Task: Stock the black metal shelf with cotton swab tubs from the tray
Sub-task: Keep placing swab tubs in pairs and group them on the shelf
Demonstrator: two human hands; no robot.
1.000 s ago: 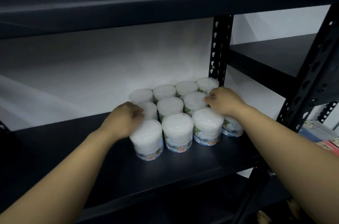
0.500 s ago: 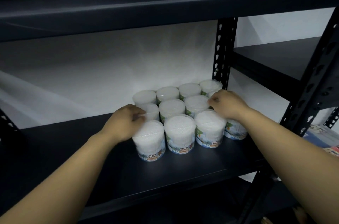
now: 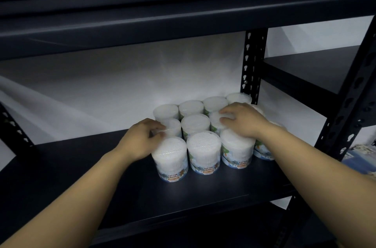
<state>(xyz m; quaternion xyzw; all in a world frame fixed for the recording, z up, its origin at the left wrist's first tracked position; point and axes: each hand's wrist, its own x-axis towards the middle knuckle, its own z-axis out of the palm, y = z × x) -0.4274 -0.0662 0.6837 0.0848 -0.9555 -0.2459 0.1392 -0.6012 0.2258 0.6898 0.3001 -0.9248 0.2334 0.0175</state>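
Black shelf (image 3: 81, 182): right hand (image 3: 242, 120) now atop middle-row tubs (image 3: 216, 123).

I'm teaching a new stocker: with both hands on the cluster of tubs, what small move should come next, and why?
Probably nudge the front-left tub back and rightward with the left hand; it sits slightly forward of its row, while the right hand steadies the others.

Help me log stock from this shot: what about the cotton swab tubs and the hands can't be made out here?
- Head view: tubs at the group's right end sit mostly behind the right hand and wrist, so no full count.
- The left hand covers the side of the second-row tub; its grip is unclear.
- The small print on the front labels is blurred.
- No tray is in frame.
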